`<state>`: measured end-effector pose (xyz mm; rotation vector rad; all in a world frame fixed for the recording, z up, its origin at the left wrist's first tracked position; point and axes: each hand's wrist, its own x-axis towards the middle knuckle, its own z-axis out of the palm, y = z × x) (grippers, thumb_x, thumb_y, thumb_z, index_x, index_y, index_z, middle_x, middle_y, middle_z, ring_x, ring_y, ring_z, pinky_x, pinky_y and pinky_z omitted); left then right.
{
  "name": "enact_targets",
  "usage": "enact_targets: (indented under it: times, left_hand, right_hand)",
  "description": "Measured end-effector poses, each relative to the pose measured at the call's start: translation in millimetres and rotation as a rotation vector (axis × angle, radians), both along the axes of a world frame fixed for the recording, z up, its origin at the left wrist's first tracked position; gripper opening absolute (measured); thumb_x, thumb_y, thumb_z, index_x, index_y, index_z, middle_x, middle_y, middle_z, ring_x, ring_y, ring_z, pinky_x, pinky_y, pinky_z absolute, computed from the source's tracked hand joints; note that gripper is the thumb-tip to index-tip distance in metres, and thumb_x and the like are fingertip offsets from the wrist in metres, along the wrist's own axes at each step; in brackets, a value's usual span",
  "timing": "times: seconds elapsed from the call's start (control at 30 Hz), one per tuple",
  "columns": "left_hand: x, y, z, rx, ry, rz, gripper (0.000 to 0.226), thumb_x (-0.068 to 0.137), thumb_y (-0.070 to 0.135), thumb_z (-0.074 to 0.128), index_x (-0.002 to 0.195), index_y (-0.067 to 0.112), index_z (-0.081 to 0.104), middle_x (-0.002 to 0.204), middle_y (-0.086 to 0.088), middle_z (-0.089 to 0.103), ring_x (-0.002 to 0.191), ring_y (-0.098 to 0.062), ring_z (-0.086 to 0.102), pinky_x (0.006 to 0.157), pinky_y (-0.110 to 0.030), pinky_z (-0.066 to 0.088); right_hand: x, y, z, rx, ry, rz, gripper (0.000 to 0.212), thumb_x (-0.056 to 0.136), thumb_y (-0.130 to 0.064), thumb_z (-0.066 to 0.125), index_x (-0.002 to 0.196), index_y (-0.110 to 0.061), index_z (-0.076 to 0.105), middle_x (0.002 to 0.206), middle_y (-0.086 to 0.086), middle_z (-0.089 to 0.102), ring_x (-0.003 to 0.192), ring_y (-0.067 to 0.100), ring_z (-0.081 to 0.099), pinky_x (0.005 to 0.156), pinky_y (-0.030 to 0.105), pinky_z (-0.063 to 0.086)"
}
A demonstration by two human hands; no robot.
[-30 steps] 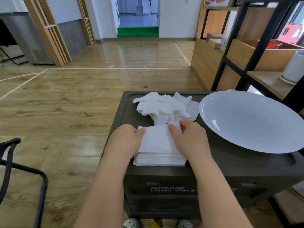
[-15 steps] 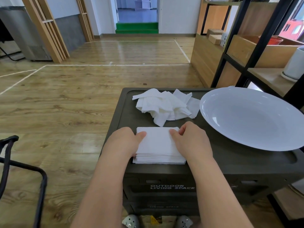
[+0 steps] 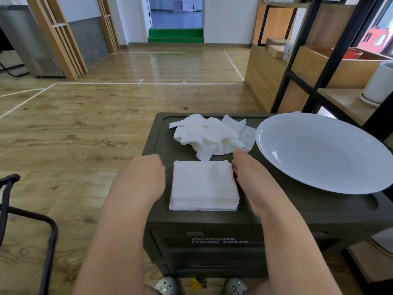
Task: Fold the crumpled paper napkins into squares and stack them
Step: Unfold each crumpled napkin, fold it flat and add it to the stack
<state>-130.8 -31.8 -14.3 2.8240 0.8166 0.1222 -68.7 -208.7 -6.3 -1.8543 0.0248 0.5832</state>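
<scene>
A neat stack of folded white square napkins (image 3: 204, 185) lies on the near part of the dark storage box (image 3: 276, 209). Behind it sits a loose pile of crumpled white napkins (image 3: 209, 136). My left hand (image 3: 143, 179) stands edge-on against the stack's left side, fingers pointing away from me. My right hand (image 3: 249, 176) does the same along the stack's right side, its fingertips reaching near the crumpled pile. Neither hand holds anything.
A large white plate (image 3: 323, 150) fills the right of the box top. Black-framed wooden shelves (image 3: 331, 67) stand to the right with a white pot (image 3: 379, 84). A black chair frame (image 3: 25, 213) is at the left over wooden floor.
Both hands have come off the top napkin and moved outward to the stack's left and right sides. The top napkin now lies flat and square on the stack.
</scene>
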Motion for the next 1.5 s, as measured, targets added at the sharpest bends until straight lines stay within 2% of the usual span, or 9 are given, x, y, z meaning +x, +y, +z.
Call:
enact_targets:
  times: [0.07, 0.17, 0.3, 0.43, 0.6, 1.0, 1.17, 1.27, 1.5]
  left_hand:
    - [5, -10, -2, -0.027, -0.216, -0.102, 0.021, 0.100, 0.021, 0.037, 0.110, 0.019, 0.056, 0.104, -0.002, 0.058, 0.091, -0.020, 0.053, 0.076, -0.034, 0.045]
    - [12, -18, -6, -0.119, -0.409, -0.182, 0.029, 0.100, 0.026, 0.039, 0.127, 0.022, 0.049, 0.122, 0.001, 0.054, 0.110, -0.018, 0.050, 0.088, -0.033, 0.044]
    - [14, -23, -16, -0.187, -0.331, -0.275, 0.046, 0.100, 0.034, 0.036, 0.145, 0.023, 0.033, 0.148, 0.008, 0.036, 0.132, -0.011, 0.037, 0.104, -0.028, 0.032]
    - [17, -40, -23, -0.126, -0.232, -0.414, 0.049, 0.101, 0.035, 0.032, 0.148, 0.021, 0.026, 0.153, 0.008, 0.029, 0.141, -0.009, 0.021, 0.113, -0.028, 0.019]
    - [20, -45, -31, -0.078, -0.081, -0.381, 0.054, 0.102, 0.040, 0.022, 0.152, 0.023, 0.015, 0.160, 0.007, 0.011, 0.148, -0.015, 0.003, 0.119, -0.035, 0.003]
    - [14, -52, -25, 0.027, -0.038, -0.363, 0.057, 0.100, 0.045, 0.018, 0.152, 0.024, 0.013, 0.160, 0.005, 0.014, 0.147, -0.017, 0.008, 0.119, -0.036, 0.003]
    - [14, -51, -24, 0.000, -0.047, -0.340, 0.054, 0.101, 0.041, 0.017, 0.152, 0.025, 0.014, 0.159, 0.005, 0.016, 0.147, -0.018, 0.009, 0.119, -0.036, 0.004]
    - [14, -50, -23, -0.009, -0.040, -0.339, 0.053, 0.101, 0.039, 0.016, 0.152, 0.025, 0.014, 0.160, 0.005, 0.016, 0.147, -0.018, 0.009, 0.119, -0.036, 0.003]
    - [14, -50, -25, -0.002, -0.022, -0.329, 0.053, 0.101, 0.038, 0.016, 0.152, 0.025, 0.014, 0.160, 0.004, 0.016, 0.147, -0.020, 0.009, 0.119, -0.037, 0.003]
  right_hand:
    - [-4, 4, 4, -0.020, -0.030, 0.028, 0.021, 0.100, -0.037, 0.029, 0.101, -0.026, 0.047, 0.103, -0.008, 0.053, 0.095, 0.008, 0.049, 0.078, 0.028, 0.036]
    - [-10, 5, 5, 0.009, -0.093, 0.051, 0.030, 0.102, -0.036, 0.026, 0.122, -0.026, 0.046, 0.107, -0.010, 0.046, 0.088, 0.005, 0.042, 0.082, 0.028, 0.029]
    - [-11, 8, 3, -0.015, -0.091, 0.060, 0.048, 0.102, -0.040, 0.026, 0.148, -0.028, 0.026, 0.148, -0.008, 0.035, 0.130, 0.015, 0.035, 0.091, 0.030, 0.026]
    - [-13, 10, 3, 0.008, -0.086, 0.076, 0.051, 0.102, -0.041, 0.026, 0.151, -0.032, 0.018, 0.154, -0.013, 0.025, 0.140, 0.012, 0.025, 0.102, 0.030, 0.026]
    - [-9, 6, 0, 0.044, -0.064, 0.042, 0.040, 0.100, -0.041, 0.028, 0.134, -0.028, 0.047, 0.129, -0.010, 0.054, 0.123, 0.012, 0.046, 0.098, 0.032, 0.035]
    - [-9, 7, 6, -0.028, -0.023, 0.101, 0.047, 0.102, -0.044, 0.024, 0.146, -0.030, 0.031, 0.152, -0.008, 0.032, 0.140, 0.015, 0.029, 0.111, 0.034, 0.023]
    - [-8, 6, 4, 0.010, -0.041, 0.107, 0.041, 0.101, -0.044, 0.025, 0.136, -0.031, 0.044, 0.136, -0.010, 0.048, 0.125, 0.011, 0.042, 0.101, 0.032, 0.032]
    - [-9, 6, 5, -0.018, -0.020, 0.116, 0.047, 0.102, -0.044, 0.024, 0.146, -0.030, 0.031, 0.150, -0.009, 0.034, 0.139, 0.015, 0.030, 0.110, 0.034, 0.024]
    - [-12, 7, 6, -0.021, -0.037, 0.134, 0.048, 0.101, -0.043, 0.027, 0.147, -0.028, 0.030, 0.151, -0.008, 0.033, 0.132, 0.014, 0.035, 0.106, 0.032, 0.027]
